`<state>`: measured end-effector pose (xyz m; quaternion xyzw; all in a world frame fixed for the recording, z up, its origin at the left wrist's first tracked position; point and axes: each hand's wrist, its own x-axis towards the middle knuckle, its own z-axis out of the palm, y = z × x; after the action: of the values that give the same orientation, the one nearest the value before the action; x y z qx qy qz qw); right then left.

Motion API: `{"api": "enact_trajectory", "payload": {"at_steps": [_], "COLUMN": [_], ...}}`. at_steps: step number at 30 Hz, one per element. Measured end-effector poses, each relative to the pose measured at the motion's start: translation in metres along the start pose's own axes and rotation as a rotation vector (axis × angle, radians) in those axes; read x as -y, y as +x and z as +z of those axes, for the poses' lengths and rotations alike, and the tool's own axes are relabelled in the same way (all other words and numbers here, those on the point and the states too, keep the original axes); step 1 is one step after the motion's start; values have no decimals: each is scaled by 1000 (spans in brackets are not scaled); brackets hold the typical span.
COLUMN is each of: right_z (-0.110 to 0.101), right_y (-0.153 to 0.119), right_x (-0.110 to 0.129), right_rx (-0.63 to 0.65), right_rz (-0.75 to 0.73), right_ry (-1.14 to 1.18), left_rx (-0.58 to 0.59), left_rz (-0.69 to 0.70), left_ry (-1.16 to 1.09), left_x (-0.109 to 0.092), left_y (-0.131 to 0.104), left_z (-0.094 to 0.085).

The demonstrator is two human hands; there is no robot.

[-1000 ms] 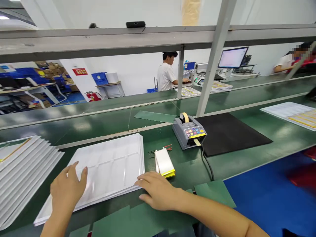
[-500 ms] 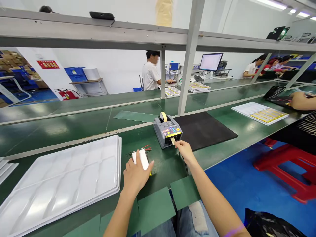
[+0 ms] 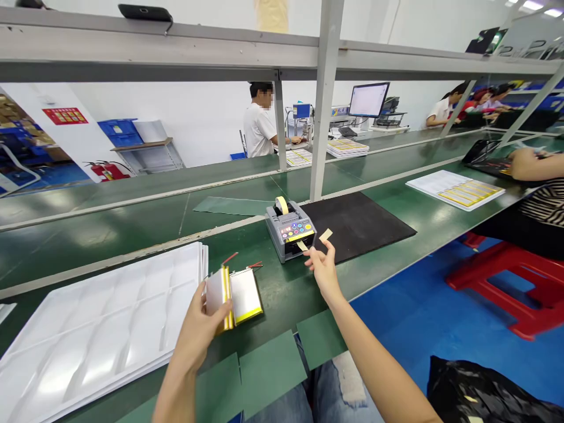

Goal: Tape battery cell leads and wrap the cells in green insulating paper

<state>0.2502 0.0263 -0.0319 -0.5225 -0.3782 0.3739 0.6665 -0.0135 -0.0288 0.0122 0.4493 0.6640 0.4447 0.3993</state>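
At the green table [image 3: 286, 294]: flat batteries [image 3: 215, 291], tilted, pinched between thumb and fingers of the left hand [image 3: 198, 326]. Just right of that hand: another battery [image 3: 245, 292], lying flat. Right hand [image 3: 324, 271]: fingers parted, tape piece [image 3: 326, 235] at one fingertip, near the grey tape dispenser [image 3: 286, 232].

bright overhead light, glare on white trays [image 3: 110, 320]

Yellow-edged silver-white packs [image 3: 244, 291], grey tape dispenser [image 3: 291, 231], cream tape strip [image 3: 326, 235], white trays [image 3: 101, 326], green bench [image 3: 284, 294], black-and-cream striped clothing [image 3: 546, 205]
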Motion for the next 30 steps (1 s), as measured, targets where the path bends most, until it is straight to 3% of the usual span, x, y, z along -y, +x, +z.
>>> {"api": "enact_trajectory", "payload": {"at_steps": [4, 7, 10, 13, 16, 20, 22, 25, 30], "right_z": [17, 22, 17, 3, -17, -36, -38, -34, -28], "right_y": [11, 13, 6, -13, -36, -57, -64, -73, -82], "right_x": [0, -2, -2, 7, 32, 79, 97, 108, 108], "right_rx": [-46, -78, -49, 43, 220, 685, 905, 1122, 1228], "right_rz": [22, 9, -3, 0, 13, 14, 42, 33, -39], "right_ry": [61, 83, 90, 90, 90, 15, -104, -296, -522], "left_rx": [139, 88, 34, 85, 269, 652, 779, 855, 877], "left_rz": [-257, -346, -397, -431, -321, -130, -99, -73, -44], "left_ry": [-680, -839, -749, -580, -340, -100, -39, 49, 229], "left_x": [7, 13, 14, 8, -2, -14, -17, -21, -29], "left_y": [-30, -46, -59, -73, -88, -103, -108, -113, -118], "left_z": [-19, -20, -13, -5, 3, 15, 19, 22, 21]}}
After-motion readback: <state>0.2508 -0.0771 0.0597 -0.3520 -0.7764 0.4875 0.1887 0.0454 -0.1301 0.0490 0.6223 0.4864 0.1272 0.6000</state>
